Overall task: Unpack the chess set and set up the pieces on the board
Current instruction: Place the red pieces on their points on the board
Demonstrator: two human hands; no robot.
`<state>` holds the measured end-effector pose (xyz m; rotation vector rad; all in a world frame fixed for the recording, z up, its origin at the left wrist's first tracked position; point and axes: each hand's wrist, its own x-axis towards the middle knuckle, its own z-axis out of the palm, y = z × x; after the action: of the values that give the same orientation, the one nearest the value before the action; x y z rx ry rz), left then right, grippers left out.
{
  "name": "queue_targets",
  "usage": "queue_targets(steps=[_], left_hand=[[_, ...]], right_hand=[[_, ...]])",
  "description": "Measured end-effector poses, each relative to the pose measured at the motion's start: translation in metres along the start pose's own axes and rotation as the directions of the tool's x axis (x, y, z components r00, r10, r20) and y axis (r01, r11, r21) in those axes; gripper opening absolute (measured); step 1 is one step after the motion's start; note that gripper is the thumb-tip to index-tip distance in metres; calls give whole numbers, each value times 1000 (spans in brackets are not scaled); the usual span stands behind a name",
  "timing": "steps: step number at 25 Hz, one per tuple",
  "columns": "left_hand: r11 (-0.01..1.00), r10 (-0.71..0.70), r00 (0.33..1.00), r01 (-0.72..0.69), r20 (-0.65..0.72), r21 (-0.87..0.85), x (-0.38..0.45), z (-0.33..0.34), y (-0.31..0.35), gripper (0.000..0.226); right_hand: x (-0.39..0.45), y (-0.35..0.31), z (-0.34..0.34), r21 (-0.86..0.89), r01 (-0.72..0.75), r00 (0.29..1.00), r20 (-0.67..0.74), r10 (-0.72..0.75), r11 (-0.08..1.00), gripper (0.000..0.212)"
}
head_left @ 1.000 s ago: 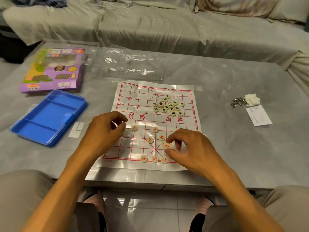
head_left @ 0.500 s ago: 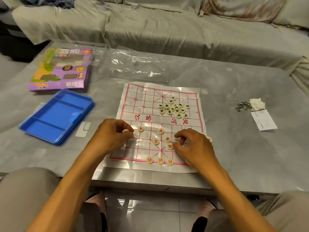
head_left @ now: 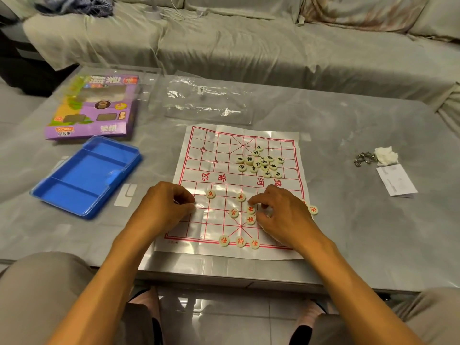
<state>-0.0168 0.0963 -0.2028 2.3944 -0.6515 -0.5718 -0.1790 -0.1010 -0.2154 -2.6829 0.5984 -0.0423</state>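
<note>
The far left quarter of the board (head_left: 211, 145) lies bare, open to reach. A heap of black pieces (head_left: 260, 163) crowds its far right half. Near the river, two red pieces (head_left: 210, 194) stand apart with a gap between them. The left hand (head_left: 164, 207) covers the board's left edge; the right hand (head_left: 281, 215) blocks the near right squares, perhaps hiding pieces beneath. Three red discs (head_left: 240, 241) line the near edge. Left of the board, a blue tray (head_left: 87, 175) and a box (head_left: 97, 108) fill the bench (head_left: 348, 220); the right side is open up to the keys (head_left: 364, 158).
</note>
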Motion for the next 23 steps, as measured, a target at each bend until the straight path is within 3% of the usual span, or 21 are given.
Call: queue_targets(steps=[8, 11, 16, 20, 23], left_hand=[[996, 72, 987, -63, -145, 69, -3, -2, 4, 16], [984, 158, 979, -145, -132, 100, -8, 2, 14, 18], [983, 163, 978, -150, -129, 108, -9, -3, 16, 19], [982, 158, 980, -143, -119, 121, -9, -3, 15, 20], [980, 169, 975, -151, -144, 131, -9, -2, 12, 21]], right_hand=[[5, 1, -12, -19, 83, 992, 93, -81, 996, 29], [9, 1, -15, -54, 101, 989, 118, -94, 993, 30], [12, -8, -18, 35, 65, 998, 14, -66, 997, 24], [21, -61, 7, 45, 214, 976, 15, -215, 976, 27], [25, -80, 22, 16, 234, 972, 10, -234, 972, 30]])
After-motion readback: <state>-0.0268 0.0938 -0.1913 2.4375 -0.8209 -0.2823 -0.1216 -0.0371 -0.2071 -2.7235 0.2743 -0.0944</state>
